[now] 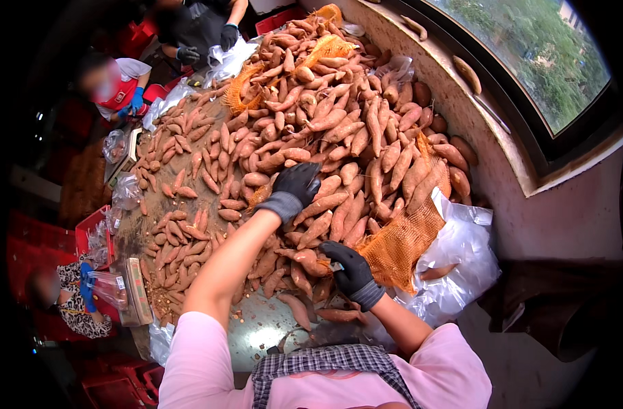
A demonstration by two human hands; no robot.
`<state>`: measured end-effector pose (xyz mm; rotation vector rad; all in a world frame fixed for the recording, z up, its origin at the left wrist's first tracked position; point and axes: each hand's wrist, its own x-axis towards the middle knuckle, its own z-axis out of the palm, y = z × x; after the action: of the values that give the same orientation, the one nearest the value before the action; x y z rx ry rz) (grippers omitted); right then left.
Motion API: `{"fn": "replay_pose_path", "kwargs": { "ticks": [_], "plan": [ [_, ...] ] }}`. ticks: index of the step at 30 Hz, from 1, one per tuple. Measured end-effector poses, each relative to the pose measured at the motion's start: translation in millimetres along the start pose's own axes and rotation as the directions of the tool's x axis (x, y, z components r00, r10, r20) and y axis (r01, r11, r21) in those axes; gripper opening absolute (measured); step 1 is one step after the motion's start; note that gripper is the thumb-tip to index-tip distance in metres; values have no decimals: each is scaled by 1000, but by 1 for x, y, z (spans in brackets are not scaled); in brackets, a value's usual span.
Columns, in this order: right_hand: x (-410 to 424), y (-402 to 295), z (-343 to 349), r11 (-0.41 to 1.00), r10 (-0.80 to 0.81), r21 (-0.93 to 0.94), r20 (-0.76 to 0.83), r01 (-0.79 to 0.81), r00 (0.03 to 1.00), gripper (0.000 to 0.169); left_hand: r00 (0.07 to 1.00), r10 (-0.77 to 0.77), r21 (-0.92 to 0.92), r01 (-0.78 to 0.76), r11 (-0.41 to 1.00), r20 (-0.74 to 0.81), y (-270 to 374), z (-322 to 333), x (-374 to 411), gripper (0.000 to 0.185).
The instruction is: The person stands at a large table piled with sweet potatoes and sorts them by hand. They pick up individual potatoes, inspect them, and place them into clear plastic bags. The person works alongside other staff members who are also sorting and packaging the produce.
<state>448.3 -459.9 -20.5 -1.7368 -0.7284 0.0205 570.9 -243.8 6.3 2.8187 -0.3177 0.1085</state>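
Note:
A large heap of sweet potatoes [332, 120] covers the table in front of me. My left hand [297, 186], in a black glove, reaches palm down onto the middle of the heap; its fingertips rest among the sweet potatoes, and whether they grip one is hidden. Nearer my body, my right hand [348, 268], also black-gloved, is closed around a small tool [336, 266] with a short metal blade, beside a sweet potato at the heap's front edge. An orange mesh sack [401, 248] lies just right of that hand.
Clear plastic bags [457, 255] lie at the right, below a window ledge [495, 138] bearing a few sweet potatoes. Smaller sweet potatoes [181, 245] are spread at the left. Several co-workers in gloves are along the far left side, near a red crate [89, 230] and scales [137, 291].

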Motion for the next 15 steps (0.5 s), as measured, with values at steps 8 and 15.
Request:
{"fn": "replay_pose_path", "kwargs": {
  "ticks": [8, 15],
  "plan": [
    [13, 33, -34, 559, 764, 504, -5, -658, 646, 37, 664, -679, 402, 555, 728, 312, 11, 66, 85, 61],
    [51, 127, -1, 521, 852, 301, -127, -798, 508, 47, 618, -658, 230, 630, 742, 431, 14, 28, 102, 81]
  ]
}}
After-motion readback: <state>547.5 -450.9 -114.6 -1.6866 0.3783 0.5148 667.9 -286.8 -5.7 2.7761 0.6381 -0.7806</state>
